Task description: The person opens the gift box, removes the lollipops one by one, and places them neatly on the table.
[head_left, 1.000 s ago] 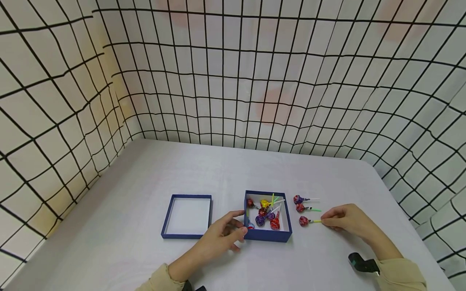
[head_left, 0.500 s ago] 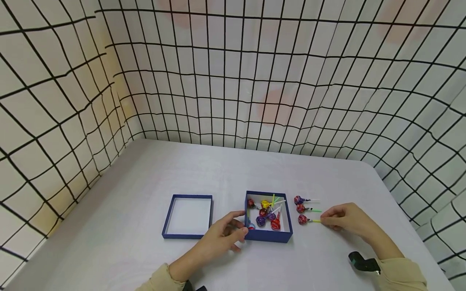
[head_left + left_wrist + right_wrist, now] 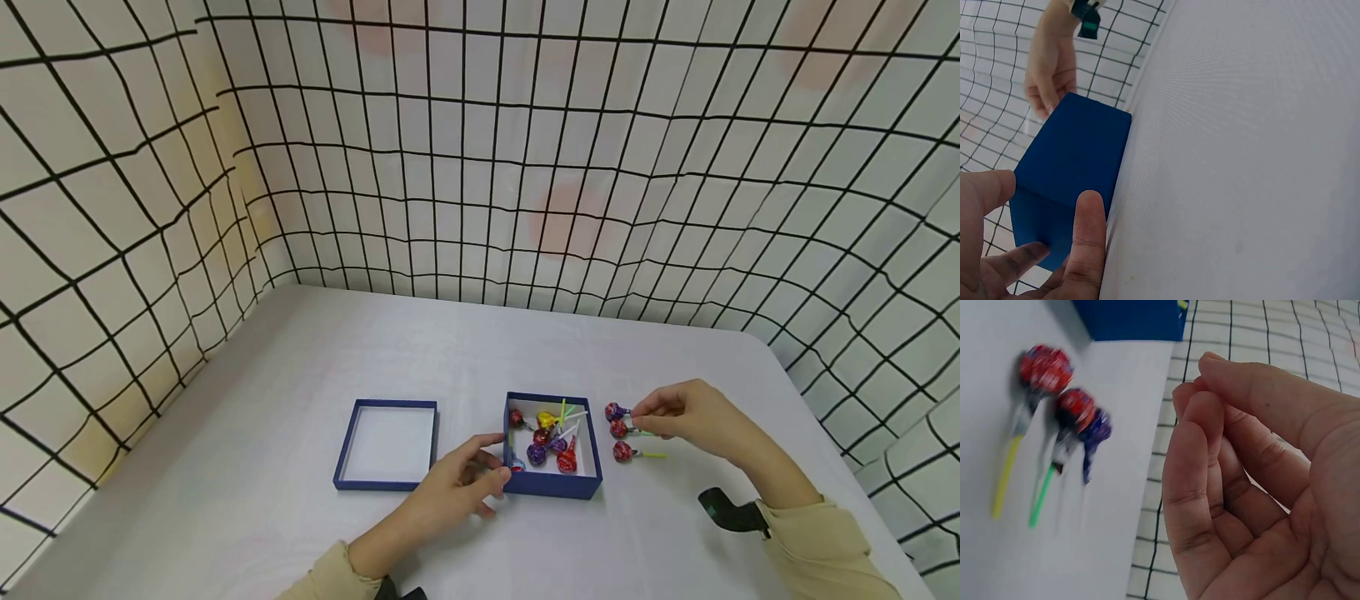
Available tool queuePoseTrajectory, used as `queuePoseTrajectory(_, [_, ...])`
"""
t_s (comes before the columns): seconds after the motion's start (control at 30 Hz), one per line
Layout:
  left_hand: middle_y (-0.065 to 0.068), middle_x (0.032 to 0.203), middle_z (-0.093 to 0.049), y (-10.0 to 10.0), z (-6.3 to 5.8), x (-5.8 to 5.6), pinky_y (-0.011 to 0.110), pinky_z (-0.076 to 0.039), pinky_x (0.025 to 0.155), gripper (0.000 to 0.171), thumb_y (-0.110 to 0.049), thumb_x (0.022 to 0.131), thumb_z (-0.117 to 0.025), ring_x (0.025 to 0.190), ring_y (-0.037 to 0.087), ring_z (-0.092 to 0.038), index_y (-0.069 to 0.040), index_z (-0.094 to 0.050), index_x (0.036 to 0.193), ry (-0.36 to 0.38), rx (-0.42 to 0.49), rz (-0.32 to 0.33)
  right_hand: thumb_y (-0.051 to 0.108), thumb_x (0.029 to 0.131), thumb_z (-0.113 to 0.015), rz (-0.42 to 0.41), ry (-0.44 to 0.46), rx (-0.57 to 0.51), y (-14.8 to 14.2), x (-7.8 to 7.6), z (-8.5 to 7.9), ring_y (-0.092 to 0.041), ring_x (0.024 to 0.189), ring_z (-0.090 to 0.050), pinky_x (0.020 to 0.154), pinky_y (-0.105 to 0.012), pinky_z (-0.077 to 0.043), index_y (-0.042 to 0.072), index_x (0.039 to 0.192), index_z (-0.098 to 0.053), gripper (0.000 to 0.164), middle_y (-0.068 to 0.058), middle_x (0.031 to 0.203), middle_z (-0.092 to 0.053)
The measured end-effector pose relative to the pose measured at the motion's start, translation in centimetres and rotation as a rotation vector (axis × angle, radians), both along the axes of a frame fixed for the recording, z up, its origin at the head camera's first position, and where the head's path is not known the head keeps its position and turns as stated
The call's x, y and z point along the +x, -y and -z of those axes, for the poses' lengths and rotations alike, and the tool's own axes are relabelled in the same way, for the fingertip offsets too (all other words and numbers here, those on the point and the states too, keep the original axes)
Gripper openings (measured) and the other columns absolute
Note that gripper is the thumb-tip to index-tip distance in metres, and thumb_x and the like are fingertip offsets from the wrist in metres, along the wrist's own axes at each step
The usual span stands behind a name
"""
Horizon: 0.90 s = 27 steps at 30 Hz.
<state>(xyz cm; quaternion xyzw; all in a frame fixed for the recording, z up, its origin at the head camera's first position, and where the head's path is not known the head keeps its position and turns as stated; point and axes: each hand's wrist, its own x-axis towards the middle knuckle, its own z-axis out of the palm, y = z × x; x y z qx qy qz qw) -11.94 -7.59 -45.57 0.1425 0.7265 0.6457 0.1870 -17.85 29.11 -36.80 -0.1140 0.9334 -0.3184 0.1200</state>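
Note:
In the head view, my left hand [image 3: 457, 483] touches the near left corner of an open blue box [image 3: 551, 485]. Its fingers [image 3: 1090, 237] lie fairly straight against the box's walls in the left wrist view. Several wrapped lollipops [image 3: 567, 458] lie jumbled inside. My right hand [image 3: 693, 421] hovers over the row of lollipops right of the box. The right wrist view shows its thumb and fingertips close together with nothing between them. Below lie a purple lollipop [image 3: 1097, 428], a red one with a green stick [image 3: 1075, 409] and a red one with a yellow stick [image 3: 1046, 367].
A shallow blue-rimmed lid [image 3: 385, 486] lies inside-up left of the box. White cloth covers the table [image 3: 450, 342]. A black-gridded white backdrop [image 3: 480, 167] rises behind and at both sides. Dark straps with camera mounts [image 3: 731, 510] sit at the wrists.
The right hand has let go of the yellow-stick lollipop and moved up and left over the others. That lollipop stays in the row. The left hand has kept its place at the box.

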Motion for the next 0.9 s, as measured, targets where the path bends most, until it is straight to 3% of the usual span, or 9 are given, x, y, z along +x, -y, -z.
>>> queuePoseTrajectory(0.33, [0.014, 0.124, -0.066, 0.2, 0.1, -0.1, 0.031, -0.066, 0.073, 0.057, -0.026, 0.109, -0.067, 0.093, 0.018, -0.071, -0.01, -0.048, 0.159, -0.001, 0.022, 0.013, 0.023, 0.097, -0.081, -0.127, 0.016, -0.008, 4.3, -0.6, -2.2, -0.022, 0.087, -0.071, 0.073, -0.029, -0.062, 0.005, 0.108, -0.081, 0.021, -0.006, 0.097, -0.081])
queuePoseTrajectory(0.67, [0.014, 0.124, -0.065, 0.3, 0.1, -0.1, 0.031, -0.066, 0.073, 0.057, -0.026, 0.109, -0.067, 0.094, 0.018, -0.071, -0.009, -0.048, 0.16, 0.0, 0.029, 0.013, 0.012, 0.095, -0.081, -0.237, -0.002, 0.055, 7.2, -1.4, -2.2, -0.014, 0.076, -0.064, 0.066, -0.024, -0.056, 0.006, 0.099, -0.082, 0.008, 0.001, 0.089, -0.078])
queuePoseTrajectory(0.9, [0.014, 0.124, -0.065, 0.2, 0.2, -0.2, 0.03, -0.066, 0.073, 0.057, -0.027, 0.109, -0.067, 0.096, 0.02, -0.072, -0.01, -0.048, 0.16, 0.001, 0.027, 0.014, 0.006, 0.092, -0.081, -0.251, 0.013, 0.132, 8.9, -1.8, -2.1, -0.012, 0.073, -0.06, 0.061, -0.026, -0.053, 0.005, 0.095, -0.081, 0.003, 0.002, 0.082, -0.072])
